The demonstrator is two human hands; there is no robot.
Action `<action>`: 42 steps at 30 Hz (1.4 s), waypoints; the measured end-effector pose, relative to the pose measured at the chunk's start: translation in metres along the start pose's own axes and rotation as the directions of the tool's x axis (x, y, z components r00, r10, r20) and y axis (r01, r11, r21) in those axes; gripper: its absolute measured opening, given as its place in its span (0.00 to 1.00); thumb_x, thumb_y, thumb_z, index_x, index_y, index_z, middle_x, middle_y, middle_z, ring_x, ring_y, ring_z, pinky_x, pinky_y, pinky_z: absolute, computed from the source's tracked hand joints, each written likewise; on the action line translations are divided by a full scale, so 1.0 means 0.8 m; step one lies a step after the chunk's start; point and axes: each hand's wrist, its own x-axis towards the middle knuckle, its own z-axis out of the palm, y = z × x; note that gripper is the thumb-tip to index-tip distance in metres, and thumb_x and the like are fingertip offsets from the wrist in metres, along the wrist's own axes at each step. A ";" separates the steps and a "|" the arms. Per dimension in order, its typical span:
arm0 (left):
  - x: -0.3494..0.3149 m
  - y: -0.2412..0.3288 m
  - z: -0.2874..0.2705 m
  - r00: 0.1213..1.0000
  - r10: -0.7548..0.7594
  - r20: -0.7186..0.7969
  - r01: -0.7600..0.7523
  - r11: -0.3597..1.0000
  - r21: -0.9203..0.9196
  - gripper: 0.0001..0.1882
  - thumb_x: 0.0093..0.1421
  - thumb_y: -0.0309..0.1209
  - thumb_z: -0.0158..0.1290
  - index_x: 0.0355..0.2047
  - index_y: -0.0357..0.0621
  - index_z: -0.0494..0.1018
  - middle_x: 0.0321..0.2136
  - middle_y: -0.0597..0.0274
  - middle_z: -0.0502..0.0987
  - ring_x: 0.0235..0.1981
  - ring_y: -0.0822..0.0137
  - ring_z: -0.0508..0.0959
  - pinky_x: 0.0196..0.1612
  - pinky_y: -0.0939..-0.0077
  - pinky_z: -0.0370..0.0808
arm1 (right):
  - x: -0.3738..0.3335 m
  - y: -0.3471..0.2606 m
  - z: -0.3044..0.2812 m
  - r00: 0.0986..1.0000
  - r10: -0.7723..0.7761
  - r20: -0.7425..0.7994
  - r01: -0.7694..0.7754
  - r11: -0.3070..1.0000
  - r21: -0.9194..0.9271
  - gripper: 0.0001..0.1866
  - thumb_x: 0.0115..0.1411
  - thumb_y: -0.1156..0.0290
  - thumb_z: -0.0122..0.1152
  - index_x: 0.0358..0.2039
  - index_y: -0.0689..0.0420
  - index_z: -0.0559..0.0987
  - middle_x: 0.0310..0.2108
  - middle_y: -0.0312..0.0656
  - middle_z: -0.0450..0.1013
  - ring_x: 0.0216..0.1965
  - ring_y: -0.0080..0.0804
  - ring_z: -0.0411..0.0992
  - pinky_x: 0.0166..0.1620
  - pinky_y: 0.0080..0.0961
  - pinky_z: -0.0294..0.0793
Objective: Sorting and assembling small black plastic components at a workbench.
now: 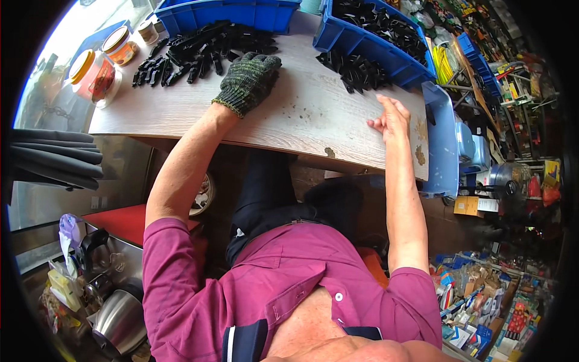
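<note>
My left hand [248, 83], in a dark green and black knit glove, rests on the light wood-look table at the near right side of a pile of small black plastic parts [202, 48]. Its fingers are curled under, and whatever they hold is hidden. My bare right hand [393, 118] hovers over the right part of the table. The index finger stretches forward and the thumb stands apart, with nothing visible between them. Just beyond it lies a smaller heap of similar black parts [356, 71], whose exact kind I cannot make out.
A blue bin [226, 17] stands behind the left pile. Another blue bin [362, 51], full of black parts, stands at the far right. Lidded jars [93, 75] line the left edge. Beside the table's right end is a light blue tub [441, 142]; crowded shelves lie beyond.
</note>
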 end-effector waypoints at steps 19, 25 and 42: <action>-0.021 0.040 -0.042 0.980 -0.197 -0.004 0.195 0.971 0.137 0.14 0.61 0.36 0.56 0.46 0.48 0.78 0.35 0.54 0.80 0.39 0.49 0.79 0.43 0.56 0.76 | 0.012 -0.002 0.062 1.000 -0.027 -0.014 0.019 0.919 -0.393 0.12 0.56 0.63 0.71 0.33 0.54 0.79 0.19 0.33 0.70 0.09 0.19 0.59 0.11 0.24 0.66; -0.026 0.078 -0.025 0.957 -0.279 -0.073 0.277 0.960 -0.041 0.14 0.63 0.39 0.55 0.47 0.51 0.77 0.29 0.53 0.81 0.31 0.49 0.81 0.35 0.53 0.77 | 0.010 0.003 0.061 0.998 -0.059 -0.003 0.054 0.933 -0.357 0.13 0.53 0.64 0.73 0.31 0.58 0.81 0.20 0.36 0.72 0.09 0.22 0.63 0.13 0.24 0.70; -0.031 0.179 -0.001 0.929 -0.369 0.039 0.298 0.680 -0.670 0.16 0.63 0.31 0.59 0.50 0.43 0.79 0.43 0.50 0.82 0.43 0.56 0.83 0.48 0.67 0.78 | -0.003 -0.004 0.064 0.985 -0.119 0.121 0.170 0.712 -0.681 0.19 0.50 0.55 0.74 0.37 0.54 0.84 0.35 0.40 0.80 0.29 0.30 0.79 0.20 0.26 0.80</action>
